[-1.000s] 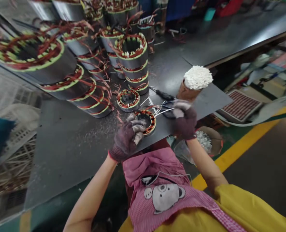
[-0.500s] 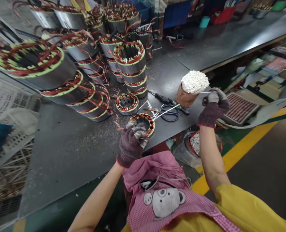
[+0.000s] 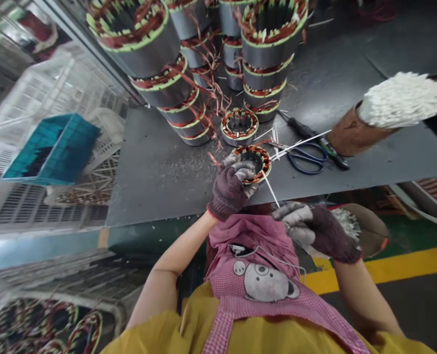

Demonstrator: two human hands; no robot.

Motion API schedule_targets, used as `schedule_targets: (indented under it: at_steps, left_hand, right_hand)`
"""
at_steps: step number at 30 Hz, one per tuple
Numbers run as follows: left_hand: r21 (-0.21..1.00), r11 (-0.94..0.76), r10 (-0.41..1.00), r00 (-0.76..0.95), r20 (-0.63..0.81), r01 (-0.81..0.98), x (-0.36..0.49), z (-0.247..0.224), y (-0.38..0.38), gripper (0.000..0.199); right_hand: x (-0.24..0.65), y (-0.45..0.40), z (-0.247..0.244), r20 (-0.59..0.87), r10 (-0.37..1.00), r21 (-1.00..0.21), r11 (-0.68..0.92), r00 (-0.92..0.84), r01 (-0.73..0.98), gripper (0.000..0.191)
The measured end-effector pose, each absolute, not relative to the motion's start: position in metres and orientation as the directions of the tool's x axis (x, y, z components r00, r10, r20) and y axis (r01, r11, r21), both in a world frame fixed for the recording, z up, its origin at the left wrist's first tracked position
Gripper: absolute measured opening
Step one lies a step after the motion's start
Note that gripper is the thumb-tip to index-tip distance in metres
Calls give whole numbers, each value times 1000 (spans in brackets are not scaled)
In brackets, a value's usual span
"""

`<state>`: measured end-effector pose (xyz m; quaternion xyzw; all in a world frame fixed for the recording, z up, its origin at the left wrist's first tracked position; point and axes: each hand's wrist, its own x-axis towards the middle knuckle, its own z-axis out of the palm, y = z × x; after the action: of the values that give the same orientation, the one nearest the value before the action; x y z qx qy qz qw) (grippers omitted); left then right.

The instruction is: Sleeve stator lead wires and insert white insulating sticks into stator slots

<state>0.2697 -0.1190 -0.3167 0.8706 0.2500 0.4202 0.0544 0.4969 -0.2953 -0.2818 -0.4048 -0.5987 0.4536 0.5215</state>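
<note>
My left hand, in a dark glove with grey fingertips, grips the near left side of a motor stator wound with copper wire at the table's front edge. My right hand, gloved the same way, pinches a thin white stick. The stick's far end meets the stator's near right rim; whether it sits inside a slot I cannot tell. More white sticks lean from the stator's right side. Behind it stands another small stator. Blue-handled scissors lie to the right, beside a dark screwdriver.
A brown holder packed with white sticks stands tilted in view at the right. Stacked stators rise at the back left. A teal bin sits on white crates at far left. Below the table edge is a container of white scraps.
My right hand has come from the stick holder toward the stator, bringing a white stick to its rim. My left hand keeps its hold. The view has swung left and downward.
</note>
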Motion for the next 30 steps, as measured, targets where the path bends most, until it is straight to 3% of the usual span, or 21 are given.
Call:
schedule_targets:
  at_steps: [4, 12, 25, 30]
  left_hand:
    - [335, -853, 517, 550, 656, 401, 269, -309, -121, 20]
    - [361, -868, 496, 567, 657, 341, 268, -305, -123, 16]
    - [320, -891, 451, 543, 708, 322, 267, -310, -125, 21]
    - [306, -875, 479, 585, 655, 374, 269, -312, -127, 22]
  right_hand:
    - [495, -306, -295, 158, 977, -987, 160, -143, 0, 6]
    - [469, -280, -290, 142, 989, -989, 144, 33, -43, 16]
    - [477, -306, -300, 91, 996, -994, 90, -13, -64, 7]
    - [458, -262, -297, 171, 968, -983, 179, 185, -30, 9]
